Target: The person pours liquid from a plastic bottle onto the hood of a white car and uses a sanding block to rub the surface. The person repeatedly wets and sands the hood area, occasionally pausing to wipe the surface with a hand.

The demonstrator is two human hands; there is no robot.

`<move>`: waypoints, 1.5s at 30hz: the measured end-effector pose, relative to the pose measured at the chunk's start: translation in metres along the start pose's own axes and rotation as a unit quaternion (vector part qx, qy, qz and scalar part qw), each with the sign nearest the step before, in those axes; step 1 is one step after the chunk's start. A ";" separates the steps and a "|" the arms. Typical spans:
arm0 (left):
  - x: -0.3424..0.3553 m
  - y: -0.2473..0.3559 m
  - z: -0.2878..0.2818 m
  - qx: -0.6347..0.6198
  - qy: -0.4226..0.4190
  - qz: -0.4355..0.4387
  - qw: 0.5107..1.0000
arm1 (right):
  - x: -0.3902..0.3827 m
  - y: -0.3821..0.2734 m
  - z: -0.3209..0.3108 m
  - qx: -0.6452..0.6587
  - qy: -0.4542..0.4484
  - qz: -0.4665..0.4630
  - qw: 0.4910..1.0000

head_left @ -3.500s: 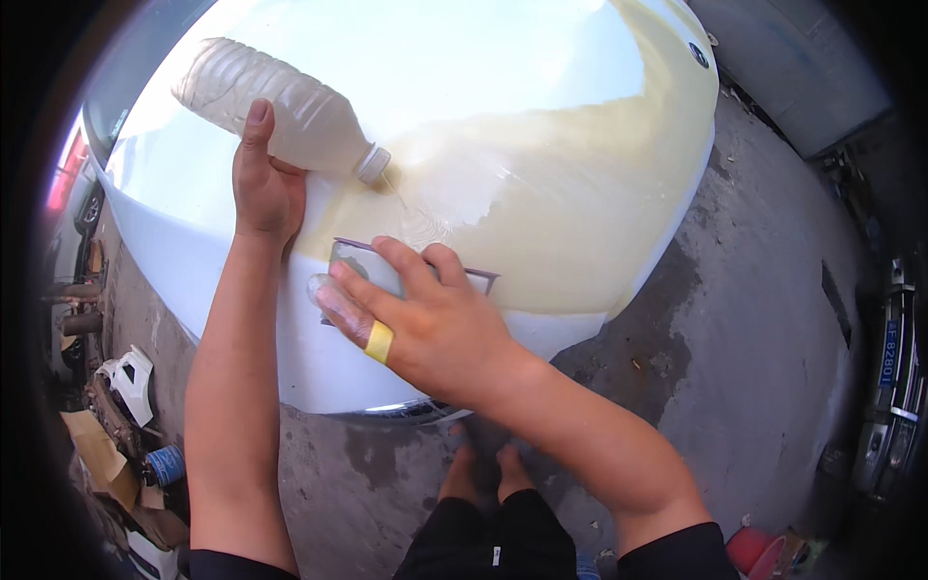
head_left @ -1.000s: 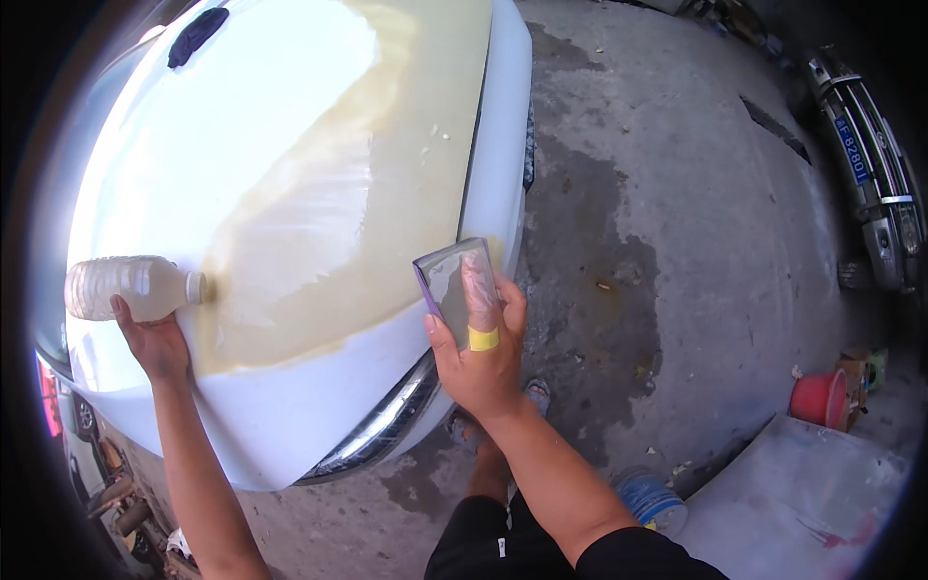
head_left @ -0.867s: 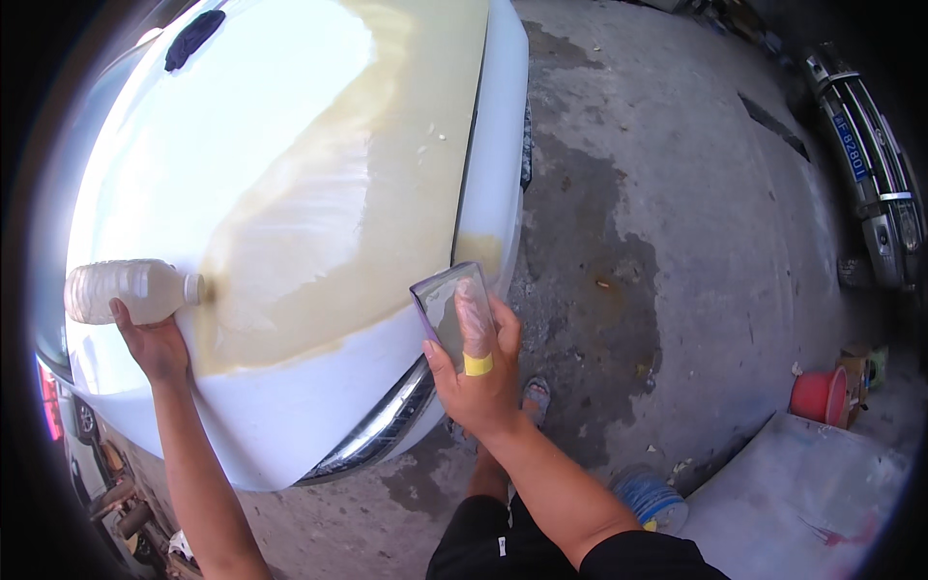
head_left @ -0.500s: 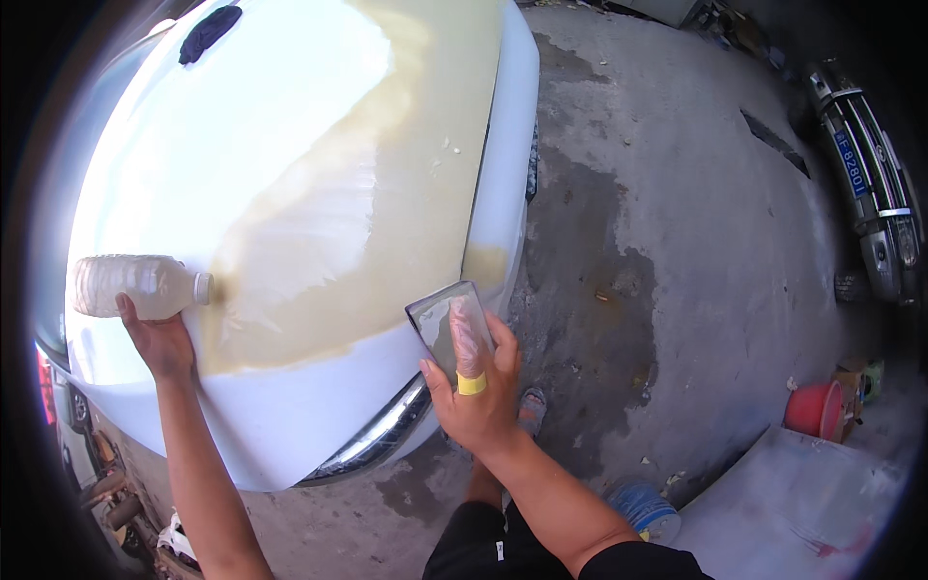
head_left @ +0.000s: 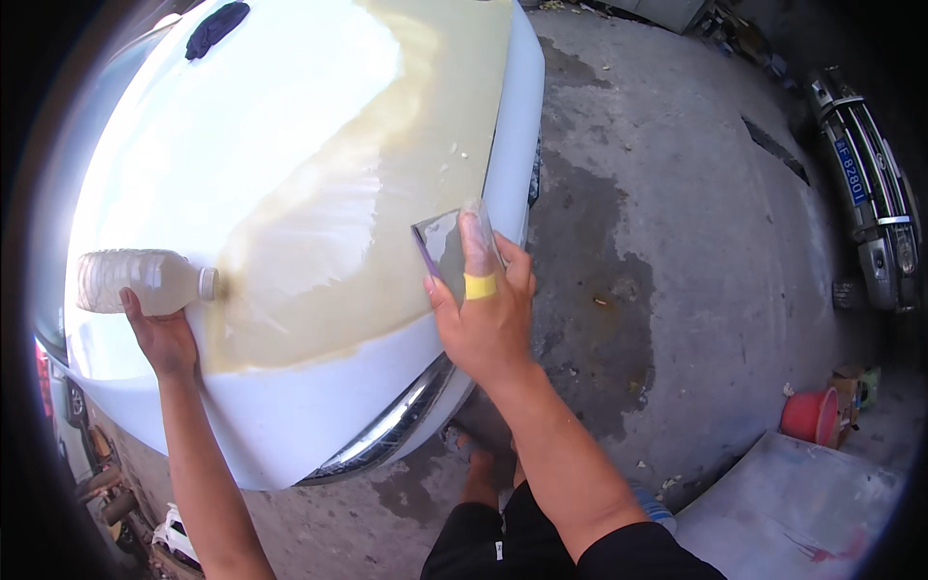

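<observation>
A white car hood (head_left: 290, 416) fills the left and middle, with a large beige patch (head_left: 290, 290) across it, glossy wet in places. My left hand (head_left: 164, 340) is closed around a clear ribbed plastic bottle (head_left: 135, 280) of cloudy liquid, lying sideways with its white cap pointing right. My right hand (head_left: 493, 324) grips a flat grey sanding block (head_left: 441, 242) with a purplish edge, placed over the beige patch near the hood's right edge. One finger, wrapped in clear plastic and yellow tape, lies along its top. The block's underside is hidden.
A dark cloth (head_left: 215, 31) lies on the far hood. The headlight (head_left: 387, 420) sits below the front edge. Concrete floor with wet stains runs along the right. Beyond are a car bumper (head_left: 865, 184), a red bucket (head_left: 810, 416) and a grey panel (head_left: 783, 512).
My right hand has slid the sanding block forward, away from me, up from the hood's front corner. The left hand and bottle stay nearly in place.
</observation>
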State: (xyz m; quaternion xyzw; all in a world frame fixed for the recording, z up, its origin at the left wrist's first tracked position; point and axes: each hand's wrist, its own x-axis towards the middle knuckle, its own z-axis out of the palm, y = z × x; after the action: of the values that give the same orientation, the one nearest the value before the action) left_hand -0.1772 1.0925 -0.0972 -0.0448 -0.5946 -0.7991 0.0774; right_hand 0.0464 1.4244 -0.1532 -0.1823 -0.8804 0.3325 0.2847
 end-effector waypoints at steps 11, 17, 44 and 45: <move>-0.007 0.000 0.002 -0.034 -0.012 -0.017 0.999 | -0.009 -0.009 0.010 -0.013 -0.033 -0.072 0.997; -0.007 -0.004 0.011 -0.055 0.001 -0.005 0.998 | 0.074 0.001 0.018 -0.046 -0.044 -0.042 0.997; -0.015 -0.001 0.037 -0.071 -0.052 0.031 0.996 | 0.134 -0.039 0.036 -0.029 -0.071 0.015 0.997; -0.015 -0.001 0.036 -0.066 -0.057 0.031 0.996 | 0.124 -0.040 0.036 -0.027 -0.073 0.019 0.997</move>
State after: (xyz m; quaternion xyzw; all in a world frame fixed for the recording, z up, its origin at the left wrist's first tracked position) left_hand -0.1637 1.1284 -0.0903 -0.1133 -0.5423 -0.8300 0.0652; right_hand -0.0771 1.4419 -0.1007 -0.1819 -0.9040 0.3260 0.2084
